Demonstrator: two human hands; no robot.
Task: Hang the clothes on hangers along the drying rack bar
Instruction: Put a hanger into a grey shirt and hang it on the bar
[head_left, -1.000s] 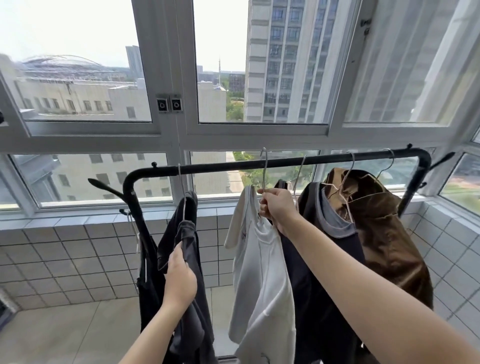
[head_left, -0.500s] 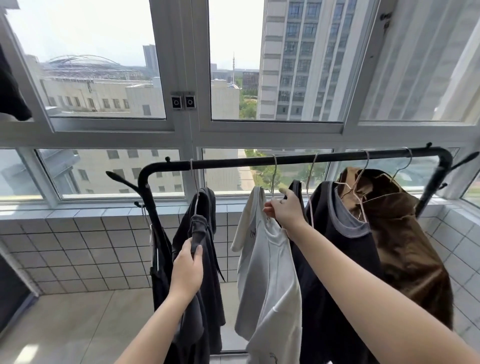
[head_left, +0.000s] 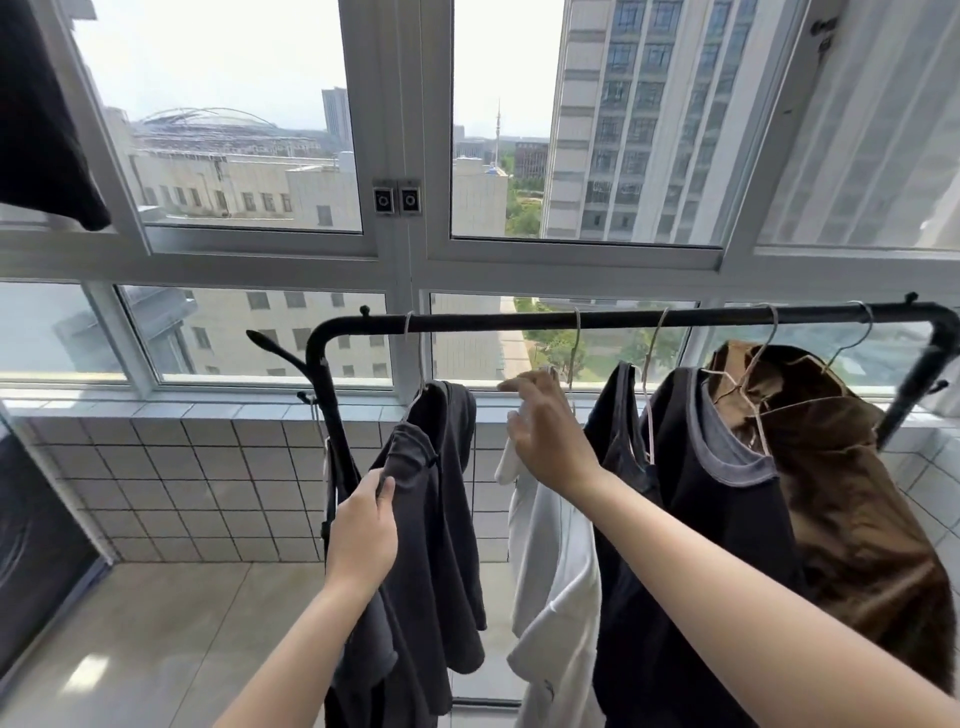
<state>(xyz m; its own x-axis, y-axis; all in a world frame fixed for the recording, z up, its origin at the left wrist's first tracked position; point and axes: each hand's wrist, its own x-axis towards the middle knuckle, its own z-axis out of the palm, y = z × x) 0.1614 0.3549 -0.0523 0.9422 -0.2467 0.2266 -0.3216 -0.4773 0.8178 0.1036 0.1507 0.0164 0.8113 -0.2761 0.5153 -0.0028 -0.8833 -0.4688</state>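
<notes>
A black drying rack bar (head_left: 519, 321) runs across in front of the window. A dark grey garment (head_left: 441, 519) hangs from it on a wire hanger (head_left: 415, 358) at the left end. My left hand (head_left: 363, 530) grips a fold of this garment at its left side. Right of it hangs a white shirt (head_left: 556, 582) on another hanger (head_left: 574, 353). My right hand (head_left: 545, 431) is at the shirt's neck, fingers loosely pinching the white fabric just under the hook. The top of the shirt is hidden behind that hand.
Further right on the bar hang a black strap top (head_left: 618, 447), a black top with a grey collar (head_left: 722, 519) and a brown garment (head_left: 857, 493). A dark cloth (head_left: 41, 130) hangs at top left. The tiled wall (head_left: 208, 493) and window sill are close behind the rack.
My left hand has slid up the dark grey garment. My right hand has shifted from a tight grip at the white shirt's neck to a looser pinch with the fingers spread.
</notes>
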